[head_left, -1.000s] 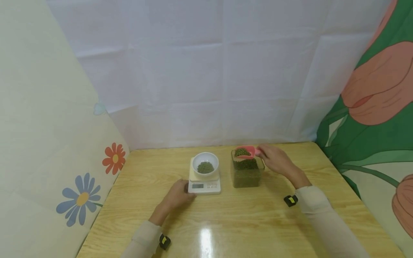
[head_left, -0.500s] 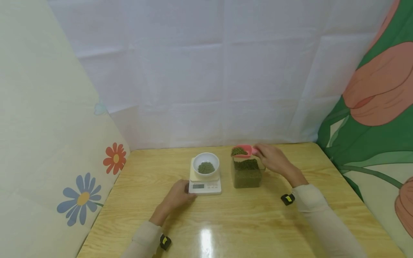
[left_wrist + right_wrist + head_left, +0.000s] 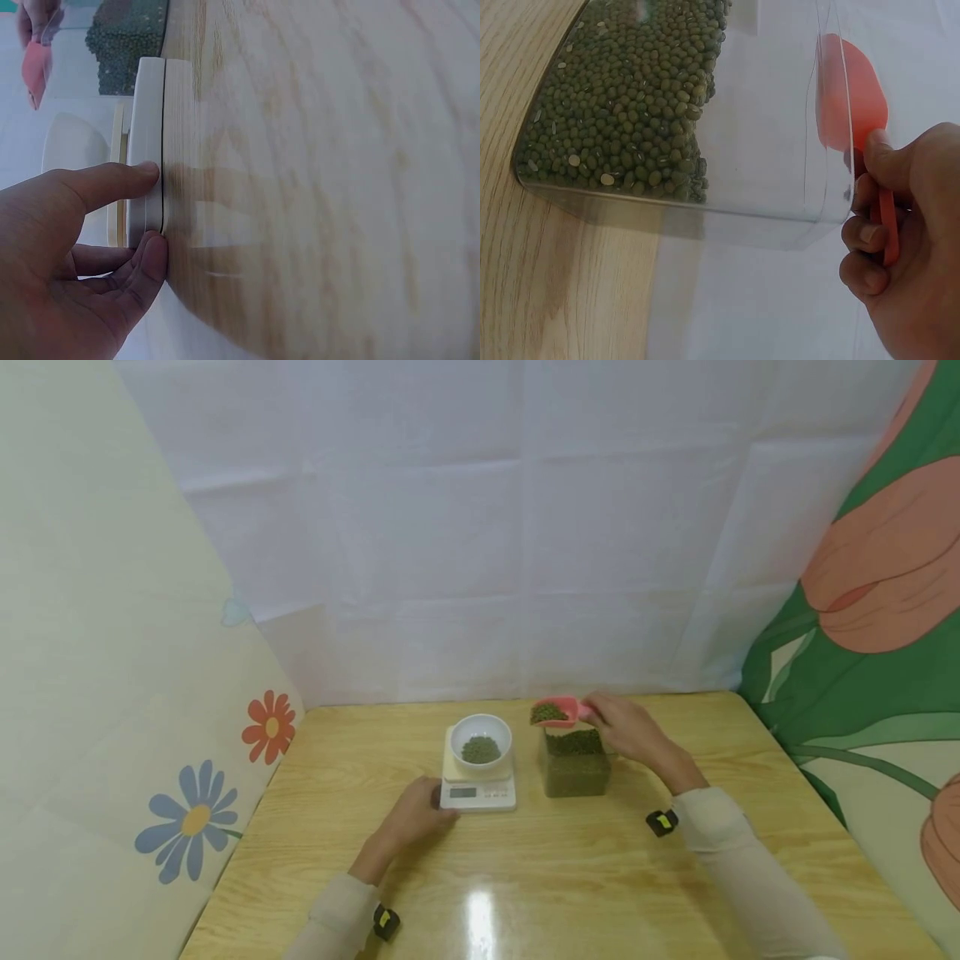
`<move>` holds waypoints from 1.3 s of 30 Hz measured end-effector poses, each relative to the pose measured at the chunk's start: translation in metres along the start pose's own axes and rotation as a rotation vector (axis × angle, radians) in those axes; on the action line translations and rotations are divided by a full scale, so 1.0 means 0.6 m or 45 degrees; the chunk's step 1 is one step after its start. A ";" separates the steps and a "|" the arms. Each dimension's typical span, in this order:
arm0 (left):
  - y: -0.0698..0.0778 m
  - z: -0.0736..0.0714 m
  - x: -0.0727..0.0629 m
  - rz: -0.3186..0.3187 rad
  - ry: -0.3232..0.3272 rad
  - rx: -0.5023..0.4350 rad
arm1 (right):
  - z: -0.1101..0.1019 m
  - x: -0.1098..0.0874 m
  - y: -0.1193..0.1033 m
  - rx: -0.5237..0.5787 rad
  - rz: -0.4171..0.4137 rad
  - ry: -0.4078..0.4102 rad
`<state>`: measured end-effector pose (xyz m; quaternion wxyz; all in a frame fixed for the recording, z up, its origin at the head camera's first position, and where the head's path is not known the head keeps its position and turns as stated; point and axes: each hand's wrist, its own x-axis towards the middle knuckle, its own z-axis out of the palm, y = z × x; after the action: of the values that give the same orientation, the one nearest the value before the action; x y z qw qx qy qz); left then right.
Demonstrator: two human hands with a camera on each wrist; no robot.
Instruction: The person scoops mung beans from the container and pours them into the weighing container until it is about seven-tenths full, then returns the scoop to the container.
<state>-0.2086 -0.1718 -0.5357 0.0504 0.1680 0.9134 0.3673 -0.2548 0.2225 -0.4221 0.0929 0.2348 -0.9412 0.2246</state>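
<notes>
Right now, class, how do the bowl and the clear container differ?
The bowl is white and round; the clear container is boxy. The bowl sits on the scale, while the clear container stands on the table. The bowl holds a small heap, the clear container far more. Both hold green beans.

From my station I see the white rectangular plastic scale [image 3: 477, 797] on the wood-grain table [image 3: 585, 877], the round white bowl [image 3: 481, 725] on the scale, small green beans [image 3: 481, 749] inside. Right of the scale stands the clear boxy plastic container [image 3: 575, 781], more beans [image 3: 630, 97] within. The pink plastic scoop [image 3: 567, 710], beans in it, is by the container's rim, left of the right hand [image 3: 628, 727].
</notes>
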 end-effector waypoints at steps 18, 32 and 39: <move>0.007 -0.002 -0.003 -0.026 -0.002 0.007 | 0.016 0.016 -0.013 0.016 -0.041 0.007; 0.007 -0.003 -0.002 -0.005 -0.005 0.013 | 0.029 0.025 -0.024 0.025 -0.064 -0.004; 0.004 -0.001 -0.001 0.001 -0.001 0.024 | 0.032 0.028 -0.029 0.036 -0.062 -0.018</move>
<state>-0.2075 -0.1710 -0.5338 0.0489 0.1690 0.9168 0.3586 -0.2623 0.1934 -0.4276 0.0885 0.2607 -0.9324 0.2341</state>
